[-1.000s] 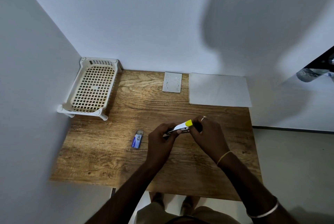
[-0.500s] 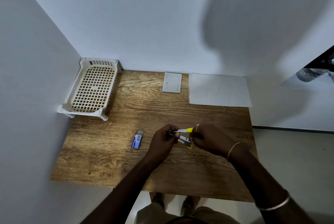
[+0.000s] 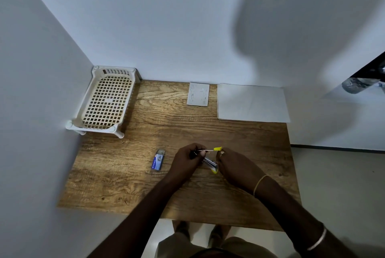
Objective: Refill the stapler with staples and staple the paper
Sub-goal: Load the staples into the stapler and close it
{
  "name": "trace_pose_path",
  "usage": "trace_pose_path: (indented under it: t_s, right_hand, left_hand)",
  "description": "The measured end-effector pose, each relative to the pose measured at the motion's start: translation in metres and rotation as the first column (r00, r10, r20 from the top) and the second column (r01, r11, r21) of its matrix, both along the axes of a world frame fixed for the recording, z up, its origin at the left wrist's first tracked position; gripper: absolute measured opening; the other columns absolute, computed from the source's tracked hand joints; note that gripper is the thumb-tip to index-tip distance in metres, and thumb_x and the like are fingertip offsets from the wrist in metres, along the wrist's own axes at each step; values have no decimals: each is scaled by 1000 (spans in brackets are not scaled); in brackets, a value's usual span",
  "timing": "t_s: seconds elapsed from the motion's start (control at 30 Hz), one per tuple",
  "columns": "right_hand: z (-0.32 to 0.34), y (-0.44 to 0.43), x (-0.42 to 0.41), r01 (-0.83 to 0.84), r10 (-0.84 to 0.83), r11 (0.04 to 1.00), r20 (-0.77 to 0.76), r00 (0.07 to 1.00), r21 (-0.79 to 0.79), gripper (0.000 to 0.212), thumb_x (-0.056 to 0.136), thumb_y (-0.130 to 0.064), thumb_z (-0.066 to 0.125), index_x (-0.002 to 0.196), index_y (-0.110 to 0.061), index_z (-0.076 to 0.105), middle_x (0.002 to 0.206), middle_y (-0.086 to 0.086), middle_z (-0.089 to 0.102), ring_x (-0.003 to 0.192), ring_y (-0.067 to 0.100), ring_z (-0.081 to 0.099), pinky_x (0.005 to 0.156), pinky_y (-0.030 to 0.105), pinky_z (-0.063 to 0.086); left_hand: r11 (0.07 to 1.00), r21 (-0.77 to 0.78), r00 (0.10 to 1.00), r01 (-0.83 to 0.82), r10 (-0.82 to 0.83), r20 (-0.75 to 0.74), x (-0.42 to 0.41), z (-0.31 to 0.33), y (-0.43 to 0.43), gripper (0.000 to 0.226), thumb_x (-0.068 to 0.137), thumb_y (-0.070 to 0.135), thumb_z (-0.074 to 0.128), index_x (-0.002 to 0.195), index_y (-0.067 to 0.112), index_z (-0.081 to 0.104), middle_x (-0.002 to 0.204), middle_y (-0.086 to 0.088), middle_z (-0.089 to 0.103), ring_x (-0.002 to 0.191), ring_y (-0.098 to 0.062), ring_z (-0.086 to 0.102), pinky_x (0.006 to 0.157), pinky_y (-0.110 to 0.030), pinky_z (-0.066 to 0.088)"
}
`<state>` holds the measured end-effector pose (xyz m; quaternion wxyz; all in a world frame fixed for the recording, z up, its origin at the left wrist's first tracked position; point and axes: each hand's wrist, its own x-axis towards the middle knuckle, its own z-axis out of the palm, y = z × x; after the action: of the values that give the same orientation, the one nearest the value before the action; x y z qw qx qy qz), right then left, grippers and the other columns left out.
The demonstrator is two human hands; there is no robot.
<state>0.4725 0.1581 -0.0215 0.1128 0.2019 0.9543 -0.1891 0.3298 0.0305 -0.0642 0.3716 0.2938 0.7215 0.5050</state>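
Observation:
A small yellow-and-white stapler [image 3: 210,162] is held over the middle of the wooden table [image 3: 145,184], swung open, its top arm with the yellow tip raised apart from the metal base. My left hand [image 3: 187,158] grips its hinge end. My right hand [image 3: 235,166] holds the front end, with fingers on both the yellow tip and the base. A blue staple box [image 3: 158,160] lies on the table just left of my left hand, slightly open. A white sheet of paper [image 3: 253,103] lies flat at the back right.
A white plastic lattice basket [image 3: 106,101] stands in the back left corner against the walls. A small grey card [image 3: 198,93] lies at the back centre, beside the paper. Walls close the table on the left and the back. Its right edge drops to the floor.
The stapler went from closed to swung open, its top arm lifted from the base. Both hands lowered slightly toward the table and my right hand shifted to the stapler's front end.

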Motion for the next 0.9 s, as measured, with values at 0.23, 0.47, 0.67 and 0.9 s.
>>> trace_pose_path:
  t_s: [0.23, 0.47, 0.67, 0.9]
  right_hand:
    - [-4, 7, 4, 5, -1, 1000, -141, 990, 30, 11, 102, -17, 47, 103, -10, 56, 101, 8, 57, 81, 27, 60, 63, 36, 39]
    - [-8, 12, 8, 183, -269, 943, -315, 910, -277, 9, 98, -10, 59, 93, -15, 65, 87, -1, 66, 80, 15, 60, 68, 24, 35]
    - [-10, 18, 15, 219, -595, 488, -139, 791, -845, 40, 93, -8, 70, 130, -14, 56, 126, 2, 68, 116, 14, 66, 94, 26, 54]
    - [-21, 23, 2, 145, -649, 260, -61, 758, -955, 67, 80, 14, 74, 139, -9, 51, 121, 8, 73, 109, 16, 70, 87, 26, 57]
  left_hand:
    - [999, -10, 990, -37, 38, 134, 0, -4, 2, 9, 95, 15, 69, 94, 15, 78, 82, -2, 75, 78, -15, 70, 75, -41, 59]
    - [993, -76, 977, -87, 100, 190, -2, -2, 9, 13, 97, 17, 67, 96, 13, 79, 82, -3, 75, 79, -18, 71, 75, -34, 55]
    - [959, -105, 651, -264, 257, 714, 13, 4, 14, 29, 103, 12, 53, 119, -10, 66, 90, -17, 64, 70, -19, 58, 64, -28, 52]
    - [970, -89, 360, -226, 168, 918, 33, 6, 14, 26, 105, 15, 44, 113, 1, 64, 89, -8, 71, 71, -12, 63, 67, -20, 56]
